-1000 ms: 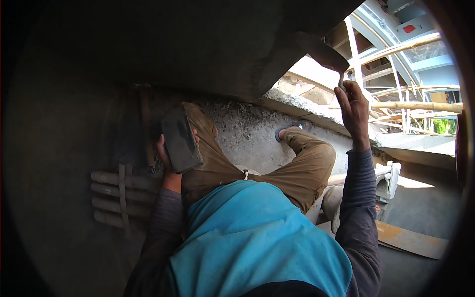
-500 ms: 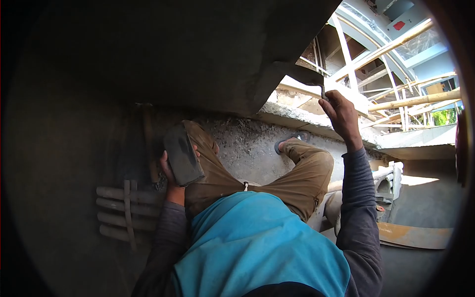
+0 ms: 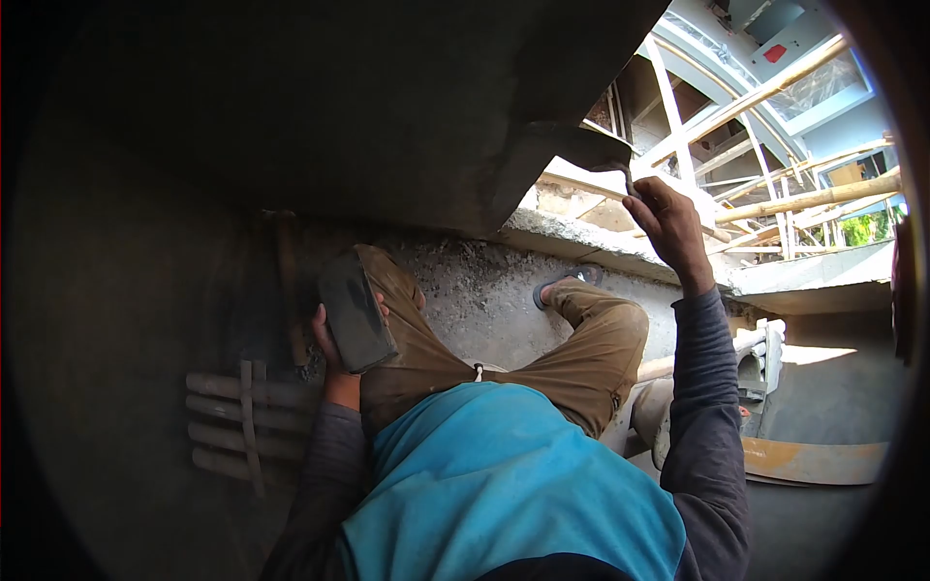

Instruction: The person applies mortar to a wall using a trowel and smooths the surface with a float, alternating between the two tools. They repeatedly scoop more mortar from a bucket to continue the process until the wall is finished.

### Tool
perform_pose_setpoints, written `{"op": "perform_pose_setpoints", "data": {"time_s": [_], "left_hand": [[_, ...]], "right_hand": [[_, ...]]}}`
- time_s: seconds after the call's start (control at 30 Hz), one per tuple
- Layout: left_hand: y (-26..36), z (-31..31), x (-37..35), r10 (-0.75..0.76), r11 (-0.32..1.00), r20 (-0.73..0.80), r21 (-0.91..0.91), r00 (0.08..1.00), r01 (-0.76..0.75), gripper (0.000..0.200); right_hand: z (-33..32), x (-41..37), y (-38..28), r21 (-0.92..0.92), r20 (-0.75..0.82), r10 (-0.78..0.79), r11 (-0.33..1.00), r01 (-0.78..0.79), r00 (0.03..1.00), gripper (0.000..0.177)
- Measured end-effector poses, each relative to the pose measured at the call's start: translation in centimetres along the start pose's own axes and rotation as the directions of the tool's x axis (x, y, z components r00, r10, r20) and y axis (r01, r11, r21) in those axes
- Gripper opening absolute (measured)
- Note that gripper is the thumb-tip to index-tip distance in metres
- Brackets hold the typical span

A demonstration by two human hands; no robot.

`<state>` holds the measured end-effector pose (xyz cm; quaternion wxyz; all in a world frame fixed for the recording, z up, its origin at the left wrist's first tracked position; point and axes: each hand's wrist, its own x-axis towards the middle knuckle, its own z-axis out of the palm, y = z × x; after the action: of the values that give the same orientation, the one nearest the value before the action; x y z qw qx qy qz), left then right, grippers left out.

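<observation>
My left hand (image 3: 333, 356) is wrapped round a dark, flat rectangular board (image 3: 356, 312) from beneath, with fingertips showing at its sides. Any handle under it is hidden. Its upper face looks smooth and grey. My right hand (image 3: 675, 230), raised at the upper right, is closed on the handle of a trowel (image 3: 586, 147). The trowel's dark blade lies at the edge of the dark grey wall surface (image 3: 387, 116), beside the bright opening. Shadow hides just where the blade touches.
A rough concrete ledge (image 3: 591, 237) runs under the opening, with bamboo poles (image 3: 765, 97) outside. My legs straddle the gritty floor (image 3: 465, 290). Several pale bars (image 3: 218, 407) stand at the left. A curved tan strip (image 3: 814, 461) lies at the right.
My right hand and the trowel have shifted very slightly, the blade staying by the wall edge. The board in my left hand has tilted a little. The view has moved slightly.
</observation>
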<state>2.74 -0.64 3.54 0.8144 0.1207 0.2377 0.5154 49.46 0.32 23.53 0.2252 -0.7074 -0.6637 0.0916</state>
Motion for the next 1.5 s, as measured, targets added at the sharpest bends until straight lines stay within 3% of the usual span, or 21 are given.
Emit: {"op": "perform_pose_setpoints", "data": {"time_s": [0.1, 0.2, 0.3, 0.33, 0.37, 0.5, 0.63, 0.7, 0.9, 0.97, 1.03, 1.17, 1.23, 1.3, 1.4, 1.5], "left_hand": [[-0.1, 0.0, 0.0, -0.002, 1.000, 0.006, -0.005, 1.000, 0.002, 0.076], [0.1, 0.2, 0.0, 0.005, 1.000, 0.002, -0.003, 1.000, -0.005, 0.076], [0.0, 0.4, -0.2, 0.000, 1.000, -0.017, -0.019, 1.000, 0.000, 0.076], [-0.1, 0.5, -0.2, -0.003, 0.999, -0.014, -0.034, 1.000, 0.002, 0.076], [-0.1, 0.4, -0.1, -0.008, 0.999, -0.012, -0.034, 1.000, 0.008, 0.076], [0.0, 0.1, -0.1, -0.030, 0.997, 0.031, -0.073, 0.999, 0.032, 0.078], [0.0, -0.4, -0.1, -0.019, 0.997, 0.046, -0.073, 0.999, 0.023, 0.077], [0.0, -0.3, -0.2, -0.037, 0.994, 0.059, -0.097, 0.998, 0.043, 0.077], [-0.1, 0.0, 0.1, -0.028, 0.998, 0.012, -0.059, 1.000, 0.028, 0.078], [-0.1, -0.1, 0.1, -0.031, 0.997, 0.018, -0.071, 0.999, 0.032, 0.079], [-0.1, -0.3, 0.2, -0.027, 0.997, 0.007, -0.069, 1.000, 0.028, 0.079], [-0.1, -0.4, 0.2, -0.024, 0.997, 0.052, -0.073, 0.998, 0.028, 0.079], [-0.1, -0.4, 0.0, -0.052, 0.990, 0.072, -0.123, 0.996, 0.061, 0.075], [-0.1, 0.1, -0.1, -0.066, 0.987, 0.059, -0.140, 0.996, 0.074, 0.075], [-0.1, 0.3, 0.0, -0.074, 0.985, 0.037, -0.156, 0.997, 0.079, 0.075], [-0.1, -0.1, 0.1, -0.064, 0.989, 0.041, -0.134, 0.997, 0.069, 0.075]], "right_hand": [[0.0, 0.7, -0.5, -0.099, 0.034, 0.039, 0.995, -0.035, 0.999, 0.027], [-1.0, 1.2, 0.3, 0.024, -0.041, 0.052, 0.998, -0.052, 0.998, 0.029], [-1.7, 1.1, 0.1, 0.136, -0.296, -0.067, 0.984, 0.111, 0.953, 0.026], [-2.3, 0.9, 0.0, 0.184, -0.274, 0.012, 0.982, 0.040, 0.962, 0.025], [-2.0, 0.8, -0.4, 0.314, -0.352, -0.002, 0.942, 0.120, 0.936, 0.024], [-2.1, 0.2, -1.1, 0.152, -0.127, -0.017, 0.988, 0.037, 0.992, 0.026], [0.8, -0.5, -0.5, -0.231, -0.020, -0.124, 0.966, 0.116, 0.992, 0.024], [1.1, -0.2, -0.3, -0.239, -0.014, -0.057, 0.970, 0.052, 0.998, 0.026], [-2.6, 0.7, -0.4, 0.163, -0.176, 0.043, 0.986, -0.014, 0.983, 0.028], [-3.5, 0.8, -0.6, 0.238, -0.320, 0.000, 0.968, 0.081, 0.948, 0.025], [-3.6, 0.9, 0.1, 0.339, -0.365, 0.000, 0.932, 0.132, 0.931, 0.025], [-4.2, 0.4, -0.1, 0.135, -0.104, -0.042, 0.989, 0.056, 0.994, 0.024], [-3.6, 0.3, 0.0, -0.016, -0.076, -0.065, 0.998, 0.064, 0.995, 0.024], [-4.1, 0.6, -0.3, -0.048, -0.109, -0.065, 0.997, 0.060, 0.992, 0.024], [-4.9, 1.3, -1.1, 0.155, -0.291, -0.069, 0.981, 0.118, 0.954, 0.028], [-6.1, 1.6, -2.2, 0.217, -0.449, -0.064, 0.960, 0.179, 0.891, 0.029]]}}
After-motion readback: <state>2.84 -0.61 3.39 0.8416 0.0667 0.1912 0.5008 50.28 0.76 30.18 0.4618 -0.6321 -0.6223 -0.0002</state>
